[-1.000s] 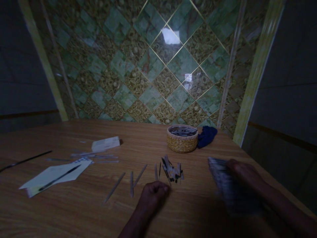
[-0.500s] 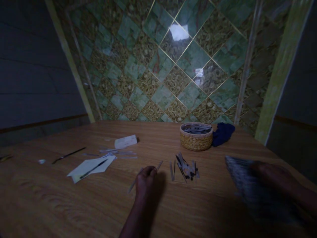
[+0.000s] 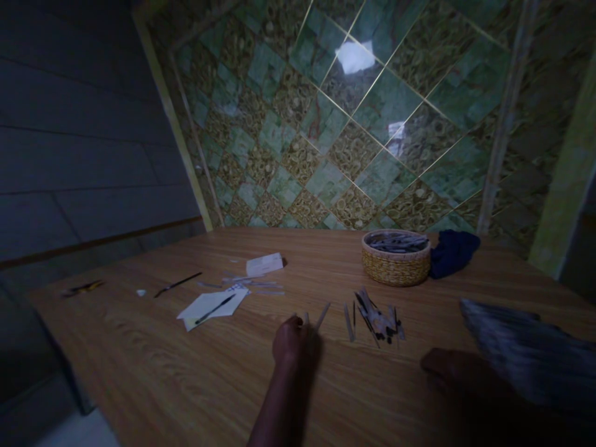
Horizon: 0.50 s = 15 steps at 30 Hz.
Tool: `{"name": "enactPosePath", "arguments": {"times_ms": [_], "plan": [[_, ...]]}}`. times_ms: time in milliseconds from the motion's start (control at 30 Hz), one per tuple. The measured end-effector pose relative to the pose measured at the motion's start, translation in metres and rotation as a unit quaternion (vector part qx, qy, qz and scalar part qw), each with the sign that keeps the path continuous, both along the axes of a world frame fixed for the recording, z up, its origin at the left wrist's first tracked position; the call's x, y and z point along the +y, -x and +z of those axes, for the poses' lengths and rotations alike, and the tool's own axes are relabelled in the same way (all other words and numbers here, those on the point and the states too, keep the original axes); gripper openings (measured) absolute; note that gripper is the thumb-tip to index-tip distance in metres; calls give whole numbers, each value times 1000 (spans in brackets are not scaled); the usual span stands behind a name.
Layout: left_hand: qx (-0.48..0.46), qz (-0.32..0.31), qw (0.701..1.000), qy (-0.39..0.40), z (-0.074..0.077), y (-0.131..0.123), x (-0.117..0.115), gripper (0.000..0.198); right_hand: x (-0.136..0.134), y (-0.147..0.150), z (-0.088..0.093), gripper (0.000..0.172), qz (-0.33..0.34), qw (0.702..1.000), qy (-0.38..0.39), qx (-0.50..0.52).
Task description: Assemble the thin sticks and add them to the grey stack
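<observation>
Hiding any grip, the left hand (image 3: pixel 288 341) curls beside sticks (image 3: pixel 323 316); unclear likewise, the shadowed right hand (image 3: pixel 446 366).

- Left grip (image 3: pixel 286 343): a bare human hand, compact and rounded in outline, its knuckles and fingers soft-edged in the dim light.
- Left wrist (image 3: pixel 285 367): bare, somewhat slimmer than the hand, running smoothly into the arm.
- Left forearm (image 3: pixel 277 402): uncovered down to the near edge of view, plain and smooth, broadening toward its near end.
- Right grip (image 3: pixel 447 367): also a bare human hand, blunt and rounded at its left end; finer detail is lost to blur and shadow.
- Right arm (image 3: pixel 493 388): too dark toward the near right to make out its outline or any covering.
</observation>
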State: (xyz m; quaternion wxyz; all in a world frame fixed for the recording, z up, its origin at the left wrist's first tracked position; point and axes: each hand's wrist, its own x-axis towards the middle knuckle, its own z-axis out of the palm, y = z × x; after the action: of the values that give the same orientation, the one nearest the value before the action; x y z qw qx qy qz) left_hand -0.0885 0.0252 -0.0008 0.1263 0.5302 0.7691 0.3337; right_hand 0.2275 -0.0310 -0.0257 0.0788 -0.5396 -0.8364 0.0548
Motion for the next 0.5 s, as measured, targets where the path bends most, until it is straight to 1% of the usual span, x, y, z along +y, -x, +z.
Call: {"name": "enactPosePath", "arguments": {"times_ms": [100,233,367,500], "plan": [[65,-20,997,37,-2,-9,-3,20,-1,25,-2,27,28,1000,6,-10],[112,-36,991,59,-3,-14,-5,22,4,42,-2,25,47,999,15,-11],[109,-30,990,83,-2,-12,-3,19,9,51,0,24,43,999,28,-1],[59,-10,995,81,-1,-7,-3,16,15,55,1,23,35,999,26,13]]}}
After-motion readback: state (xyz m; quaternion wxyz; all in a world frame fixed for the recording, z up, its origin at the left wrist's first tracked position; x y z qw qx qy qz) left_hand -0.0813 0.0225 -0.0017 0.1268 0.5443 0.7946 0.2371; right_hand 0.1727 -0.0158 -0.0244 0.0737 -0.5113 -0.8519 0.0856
